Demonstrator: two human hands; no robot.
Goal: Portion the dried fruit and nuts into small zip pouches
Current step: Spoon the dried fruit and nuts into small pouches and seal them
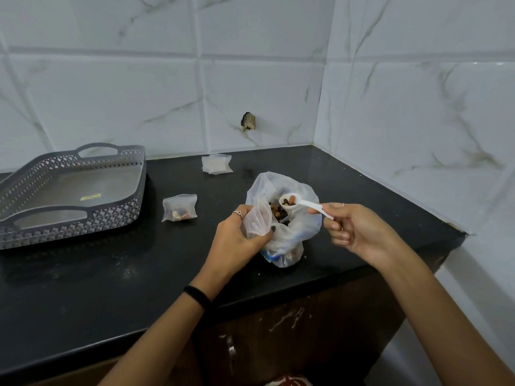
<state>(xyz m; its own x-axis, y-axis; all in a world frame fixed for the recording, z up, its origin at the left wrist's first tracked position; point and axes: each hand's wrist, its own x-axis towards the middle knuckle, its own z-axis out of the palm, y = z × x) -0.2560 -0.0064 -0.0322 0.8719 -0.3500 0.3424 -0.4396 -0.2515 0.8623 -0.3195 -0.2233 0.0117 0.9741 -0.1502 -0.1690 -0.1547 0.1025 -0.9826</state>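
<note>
Right hand held, in a pinching grip, a small white plastic spoon loaded with nuts above the crumpled clear plastic bag on the black counter. Left hand, just left of the bag, gripped a small clear zip pouch, mouth open. Advisable: tip slowly, bowl inside the mouth. Filled pouch lay further left.

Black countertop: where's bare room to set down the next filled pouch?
Bare black countertop in front of the grey lattice tray, left of the left hand; also between the filled small pouch and the empty pouch stack. Crowded around the clear plastic bag of nuts.
</note>
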